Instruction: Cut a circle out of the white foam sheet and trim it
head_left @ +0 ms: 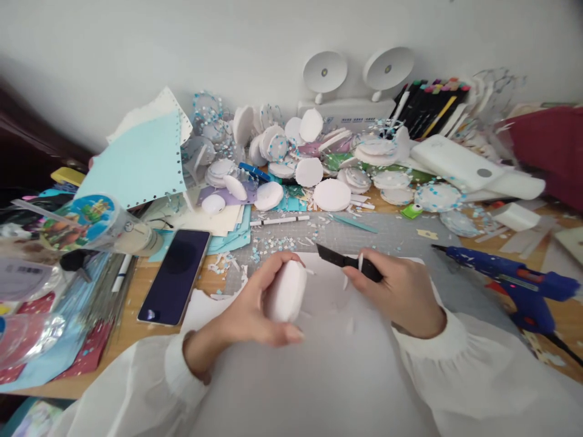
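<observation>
My left hand (259, 309) is closed round a white foam disc (288, 292), held on its edge with the thumb below and the fingers behind. In my right hand (398, 291) is a black utility knife (350, 264), its dark blade pointing left toward the disc but apart from it. A thin white shaving (361, 262) stands against the knife near my right thumb. Beneath both hands lies a white sheet (328, 358) with a few pale scraps on it, over a grey cutting mat (387, 233).
A phone (175, 276) and a drink cup (141, 237) stand on the left. At right lies a blue glue gun (510, 273). Several white discs (332, 194) and beaded rings crowd the back, before a twin-headed lamp (325, 73) and markers (432, 109). Paper bits litter the mat.
</observation>
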### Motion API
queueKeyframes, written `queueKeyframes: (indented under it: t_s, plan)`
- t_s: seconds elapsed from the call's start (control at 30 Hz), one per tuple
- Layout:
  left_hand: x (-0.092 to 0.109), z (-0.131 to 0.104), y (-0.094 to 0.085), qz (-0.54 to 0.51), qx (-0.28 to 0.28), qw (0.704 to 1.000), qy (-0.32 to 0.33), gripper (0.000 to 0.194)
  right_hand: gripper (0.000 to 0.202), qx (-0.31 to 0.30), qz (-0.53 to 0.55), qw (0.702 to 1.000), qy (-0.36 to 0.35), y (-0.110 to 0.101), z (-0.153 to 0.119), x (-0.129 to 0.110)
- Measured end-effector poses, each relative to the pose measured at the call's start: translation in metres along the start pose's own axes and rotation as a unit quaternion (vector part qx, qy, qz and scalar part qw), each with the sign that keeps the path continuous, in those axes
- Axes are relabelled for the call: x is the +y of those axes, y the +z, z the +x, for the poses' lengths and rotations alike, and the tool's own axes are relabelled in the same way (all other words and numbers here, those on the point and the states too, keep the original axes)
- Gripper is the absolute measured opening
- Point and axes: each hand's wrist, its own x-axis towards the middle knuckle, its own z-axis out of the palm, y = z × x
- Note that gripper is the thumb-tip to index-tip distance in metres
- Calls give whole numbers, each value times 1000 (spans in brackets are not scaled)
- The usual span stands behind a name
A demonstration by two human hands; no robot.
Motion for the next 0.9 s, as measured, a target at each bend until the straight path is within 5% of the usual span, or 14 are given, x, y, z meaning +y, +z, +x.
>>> queueKeyframes:
  t_s: [0.17, 0.27, 0.5, 0.9]
  plan:
    - [-9, 9, -2, -219, 55, 973, -49, 54, 55, -7, -7, 999, 50, 4, 0, -2]
    - [-10, 13, 0, -233, 134, 960, -80, 34, 50, -34, 11, 996, 85, 5, 1, -2]
    - [-16, 22, -4, -251, 274, 928, -26, 31, 37, -20, 0, 989, 143, 15, 6, 1]
    - [-18, 24, -6, -217, 315, 924, 9, 29, 36, -71, -29, 979, 188, 17, 11, -4]
